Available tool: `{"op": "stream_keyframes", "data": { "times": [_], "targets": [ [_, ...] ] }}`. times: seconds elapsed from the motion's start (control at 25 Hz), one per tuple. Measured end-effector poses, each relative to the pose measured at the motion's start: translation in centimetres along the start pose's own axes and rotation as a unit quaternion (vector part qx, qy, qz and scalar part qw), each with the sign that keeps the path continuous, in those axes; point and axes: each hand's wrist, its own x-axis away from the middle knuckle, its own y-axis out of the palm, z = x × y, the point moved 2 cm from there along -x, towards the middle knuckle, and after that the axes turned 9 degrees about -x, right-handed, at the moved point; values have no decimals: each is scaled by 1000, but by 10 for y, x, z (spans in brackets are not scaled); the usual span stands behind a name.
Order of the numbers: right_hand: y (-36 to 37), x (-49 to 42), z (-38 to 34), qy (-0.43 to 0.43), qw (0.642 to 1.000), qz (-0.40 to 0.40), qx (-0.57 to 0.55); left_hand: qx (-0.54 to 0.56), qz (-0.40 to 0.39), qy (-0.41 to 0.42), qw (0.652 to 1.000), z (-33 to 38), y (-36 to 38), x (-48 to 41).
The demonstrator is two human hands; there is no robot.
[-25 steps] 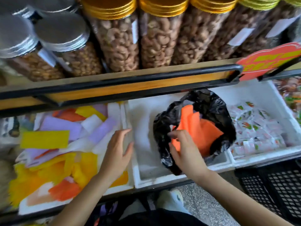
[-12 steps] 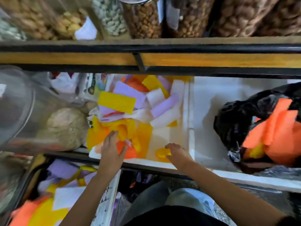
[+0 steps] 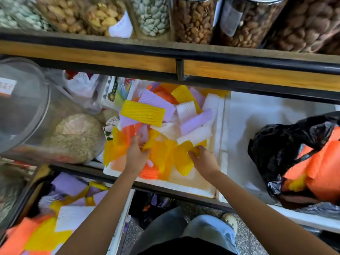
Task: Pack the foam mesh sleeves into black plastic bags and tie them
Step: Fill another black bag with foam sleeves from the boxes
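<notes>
Left hand [image 3: 137, 155] and right hand [image 3: 204, 160] each clutch yellow mesh sleeves [image 3: 166, 153]

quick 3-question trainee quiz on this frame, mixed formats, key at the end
1. True or false: the black bag already holds orange sleeves.
2. The left hand and right hand both grip sleeves of which colour? A purple, B yellow, C white.
3. Fill in: from the person's view, the bag lies to the ___ of the white tray of loose sleeves.

Key: 1 true; 2 B, the yellow sleeves; 3 right.
</notes>
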Motion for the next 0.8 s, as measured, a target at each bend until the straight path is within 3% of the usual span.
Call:
{"op": "stream_keyframes", "data": {
  "times": [0.16,0.36,0.48,0.68,0.8],
  "targets": [
    [32,-9,-20,68,985,-66,-147,21,-55,-9,998,2,13,23],
    [53,13,-35,105,940,-130,-297,-29,-20,-41,999,-7,22,46],
    [50,18,-33,99,943,-128,-293,180,-26,-94,979,4,14,58],
    [27,38,-39,-58,979,-39,-192,370,-79,-141,915,15,9,58],
    [7,57,-40,-166,979,8,-121,394,-71,-112,909,43,8,59]
  ]
}}
